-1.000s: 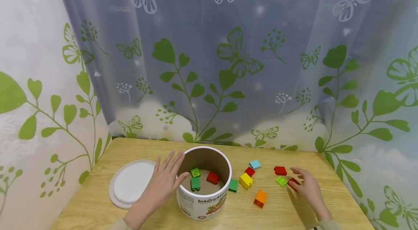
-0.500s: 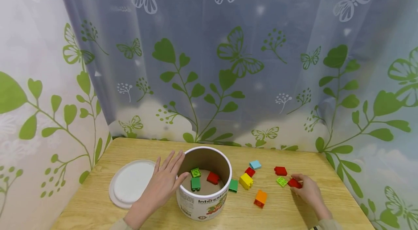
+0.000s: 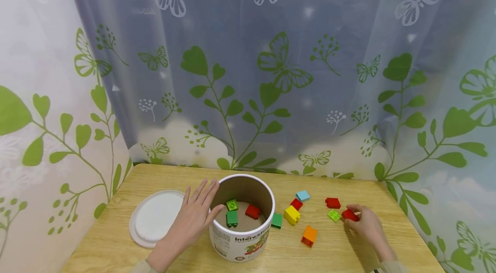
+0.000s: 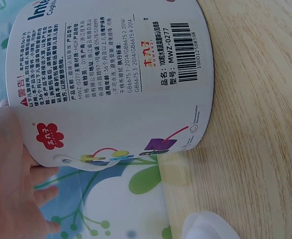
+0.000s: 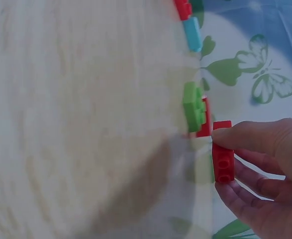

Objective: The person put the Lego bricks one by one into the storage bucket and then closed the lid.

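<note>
My right hand [image 3: 368,226] pinches a red toy brick [image 5: 223,155] between thumb and fingers at the right side of the table. Just left of it lie a light green brick [image 3: 334,215] and another red brick [image 3: 332,203]. My left hand [image 3: 192,212] rests with straight, spread fingers against the left rim of a white tub [image 3: 240,247]. Inside the tub sit a light green brick [image 3: 232,205], a dark green brick [image 3: 231,218] and a red brick [image 3: 252,211].
A white round lid [image 3: 155,217] lies left of the tub. Right of the tub are a green brick [image 3: 277,220], a yellow brick [image 3: 292,215], an orange brick [image 3: 309,236], a red brick [image 3: 296,204] and a light blue brick [image 3: 302,196]. A patterned curtain [image 3: 248,92] hangs behind the table.
My right hand has closed its fingers on the red brick and raised it slightly. The left hand and the tub have stayed in place.
</note>
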Motion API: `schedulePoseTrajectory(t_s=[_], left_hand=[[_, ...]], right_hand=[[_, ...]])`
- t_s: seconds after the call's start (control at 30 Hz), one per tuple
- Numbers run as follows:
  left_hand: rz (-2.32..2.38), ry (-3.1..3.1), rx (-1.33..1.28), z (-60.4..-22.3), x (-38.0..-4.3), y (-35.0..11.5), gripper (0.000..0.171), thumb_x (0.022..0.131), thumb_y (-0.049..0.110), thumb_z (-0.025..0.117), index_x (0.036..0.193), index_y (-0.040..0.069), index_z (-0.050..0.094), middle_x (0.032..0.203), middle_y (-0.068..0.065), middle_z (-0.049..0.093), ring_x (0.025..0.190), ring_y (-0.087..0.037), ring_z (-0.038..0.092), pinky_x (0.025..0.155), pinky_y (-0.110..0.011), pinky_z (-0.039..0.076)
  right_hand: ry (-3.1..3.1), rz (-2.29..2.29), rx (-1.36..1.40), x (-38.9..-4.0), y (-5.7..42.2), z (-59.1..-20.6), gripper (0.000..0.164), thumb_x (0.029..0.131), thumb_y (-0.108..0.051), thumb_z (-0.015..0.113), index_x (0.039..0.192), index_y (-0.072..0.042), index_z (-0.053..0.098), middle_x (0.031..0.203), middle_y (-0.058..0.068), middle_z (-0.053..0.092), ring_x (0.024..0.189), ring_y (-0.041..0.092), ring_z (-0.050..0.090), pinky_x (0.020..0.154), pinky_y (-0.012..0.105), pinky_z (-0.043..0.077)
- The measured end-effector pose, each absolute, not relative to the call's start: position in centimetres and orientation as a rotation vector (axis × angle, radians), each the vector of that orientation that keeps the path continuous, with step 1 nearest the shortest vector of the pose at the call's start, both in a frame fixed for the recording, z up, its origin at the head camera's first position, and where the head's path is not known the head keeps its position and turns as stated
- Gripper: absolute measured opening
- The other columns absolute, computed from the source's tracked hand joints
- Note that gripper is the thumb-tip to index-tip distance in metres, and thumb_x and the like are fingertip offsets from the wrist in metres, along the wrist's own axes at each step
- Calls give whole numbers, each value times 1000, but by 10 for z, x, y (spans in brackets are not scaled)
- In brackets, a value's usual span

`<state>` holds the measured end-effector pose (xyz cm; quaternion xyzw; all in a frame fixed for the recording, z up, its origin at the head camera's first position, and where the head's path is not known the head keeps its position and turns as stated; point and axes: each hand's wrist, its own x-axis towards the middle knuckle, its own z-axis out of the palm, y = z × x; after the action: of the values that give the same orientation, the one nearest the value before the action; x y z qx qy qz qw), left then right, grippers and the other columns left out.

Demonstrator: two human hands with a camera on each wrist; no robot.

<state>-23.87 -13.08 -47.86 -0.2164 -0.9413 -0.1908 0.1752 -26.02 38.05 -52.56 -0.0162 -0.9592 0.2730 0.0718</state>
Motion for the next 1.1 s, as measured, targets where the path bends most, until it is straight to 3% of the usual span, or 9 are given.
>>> schedulePoseTrajectory(t_s=[0.47, 1.1], left_hand=[[-537, -2668, -615, -478, -239, -131, 65, 103, 41, 56, 156, 6, 40, 161, -9, 39, 151, -34, 29, 120, -65, 14], [-538, -2665, -611, -478, -238, -131, 65, 102, 39, 58, 156, 6, 41, 161, -9, 40, 152, -33, 28, 120, -65, 14]], right_hand=[[-2833, 754, 59, -257, 354, -486, 42, 83, -6, 80, 122, 7, 68, 111, 24, 67, 91, 38, 67, 76, 51, 56], [-2769, 721, 171, -249, 321, -448, 45, 83, -6, 81, 126, 3, 68, 111, 21, 67, 88, 36, 67, 74, 50, 57]])
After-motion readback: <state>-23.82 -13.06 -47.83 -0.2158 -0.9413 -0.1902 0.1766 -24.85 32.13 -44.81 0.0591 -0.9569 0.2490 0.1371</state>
